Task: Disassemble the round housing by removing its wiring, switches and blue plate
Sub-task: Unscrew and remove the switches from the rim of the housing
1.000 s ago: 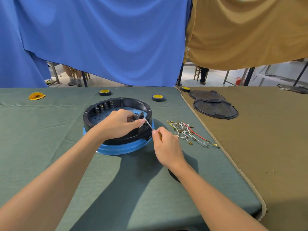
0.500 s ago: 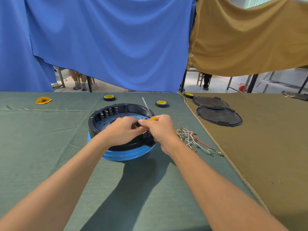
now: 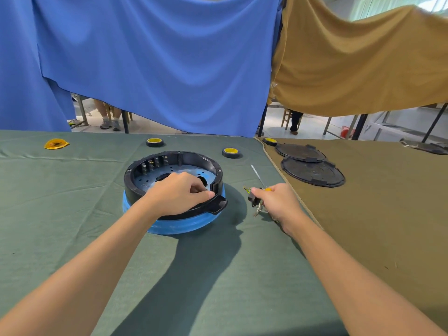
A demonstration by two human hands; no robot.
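The left hand (image 3: 178, 195) covered the near inside of the round housing (image 3: 128, 181), and its curled fingertips hid whatever they touched there. The right hand (image 3: 278, 202) enclosed the screwdriver (image 3: 257, 176) handle except for a speck of yellow, and hid most of the wires (image 3: 259, 210) beneath it. The small black part (image 3: 253, 199) at its fingertips was too small to identify. Both forearms ran off the bottom edge. 1 black cover (image 3: 312, 174) overlapped the edge of a 2nd cover (image 3: 300, 152). A dark object (image 3: 426, 147) was cut by the right edge. Under the blue cloth (image 3: 157, 57), only legs (image 3: 109, 117) showed.
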